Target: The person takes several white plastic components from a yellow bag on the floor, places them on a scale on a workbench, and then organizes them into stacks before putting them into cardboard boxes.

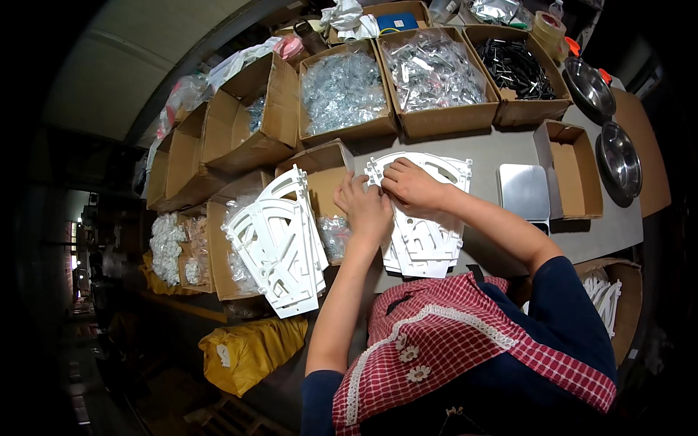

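Note:
A stack of white fan-shaped plastic panels (427, 243) with cut-out openings lies on the table in front of me. My right hand (413, 184) rests on its upper left part, fingers curled down at the edge. Close beside it, my left hand (366, 208) meets the same edge, its fingers bent and closed. Whatever is pinched between the fingertips is too small or hidden to make out. To the left, a second stack of similar white panels (280, 243) lies tilted across open boxes.
Along the back stand cardboard boxes of clear small bags (345, 91), bagged metal parts (435, 73) and black parts (515, 70). On the right are a silver scale (523, 192), an open carton (576, 174) and steel bowls (620, 161). A yellow sack (251, 352) sits lower left.

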Demonstrator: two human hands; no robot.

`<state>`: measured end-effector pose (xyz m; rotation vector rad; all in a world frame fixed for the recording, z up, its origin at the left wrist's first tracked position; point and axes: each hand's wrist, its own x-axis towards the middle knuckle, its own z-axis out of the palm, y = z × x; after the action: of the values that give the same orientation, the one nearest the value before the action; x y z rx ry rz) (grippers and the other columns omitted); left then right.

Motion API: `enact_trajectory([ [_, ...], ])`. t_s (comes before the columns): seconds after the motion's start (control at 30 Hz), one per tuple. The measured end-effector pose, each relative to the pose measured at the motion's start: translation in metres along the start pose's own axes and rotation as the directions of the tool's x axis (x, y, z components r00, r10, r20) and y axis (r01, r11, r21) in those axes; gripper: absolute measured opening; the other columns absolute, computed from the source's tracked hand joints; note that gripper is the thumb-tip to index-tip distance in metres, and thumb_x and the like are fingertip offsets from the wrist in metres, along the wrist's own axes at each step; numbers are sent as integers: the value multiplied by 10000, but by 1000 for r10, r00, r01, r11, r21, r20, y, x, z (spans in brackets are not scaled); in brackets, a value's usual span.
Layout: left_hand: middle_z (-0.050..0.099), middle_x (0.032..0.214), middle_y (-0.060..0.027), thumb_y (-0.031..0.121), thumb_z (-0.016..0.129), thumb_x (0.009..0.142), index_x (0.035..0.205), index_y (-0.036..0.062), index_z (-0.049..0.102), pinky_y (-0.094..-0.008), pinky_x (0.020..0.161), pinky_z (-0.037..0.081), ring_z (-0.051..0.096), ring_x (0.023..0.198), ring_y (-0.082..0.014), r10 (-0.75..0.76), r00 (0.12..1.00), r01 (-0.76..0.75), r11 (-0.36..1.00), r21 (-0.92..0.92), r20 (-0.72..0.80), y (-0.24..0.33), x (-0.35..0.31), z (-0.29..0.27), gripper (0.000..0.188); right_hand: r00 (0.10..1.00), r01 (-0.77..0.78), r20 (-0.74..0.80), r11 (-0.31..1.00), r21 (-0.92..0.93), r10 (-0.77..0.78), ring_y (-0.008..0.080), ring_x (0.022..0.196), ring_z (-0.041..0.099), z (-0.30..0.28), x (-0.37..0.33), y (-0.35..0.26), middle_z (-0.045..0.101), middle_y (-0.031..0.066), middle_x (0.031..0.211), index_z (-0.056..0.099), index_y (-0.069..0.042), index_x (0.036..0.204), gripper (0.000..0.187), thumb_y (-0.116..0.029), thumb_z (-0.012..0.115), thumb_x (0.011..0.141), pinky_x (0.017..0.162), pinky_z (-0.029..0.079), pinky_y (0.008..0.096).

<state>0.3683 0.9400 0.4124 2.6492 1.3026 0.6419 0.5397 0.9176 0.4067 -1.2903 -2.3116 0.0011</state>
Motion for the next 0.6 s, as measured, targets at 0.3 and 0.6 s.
enact_trajectory([
  [0.3, 605, 1161, -110, 129, 690, 752, 785, 34, 719, -522, 1043, 225, 395, 1302, -324, 16, 1000, -17, 996, -92, -18, -1, 7, 3, 105, 981, -190, 71, 955, 229, 178, 318, 923, 559, 12, -4, 9, 579, 135, 896, 611, -36, 857, 199, -227, 615, 803, 862, 411, 428],
  [0.6, 570, 1110, -84, 114, 678, 683, 820, 22, 685, -520, 1044, 237, 395, 1307, -300, 235, 966, -246, 964, -102, -111, -5, 9, 2, 164, 976, -210, 115, 939, 271, 185, 323, 922, 557, 10, -5, 10, 587, 132, 878, 604, -31, 849, 211, -239, 588, 815, 883, 404, 430],
])
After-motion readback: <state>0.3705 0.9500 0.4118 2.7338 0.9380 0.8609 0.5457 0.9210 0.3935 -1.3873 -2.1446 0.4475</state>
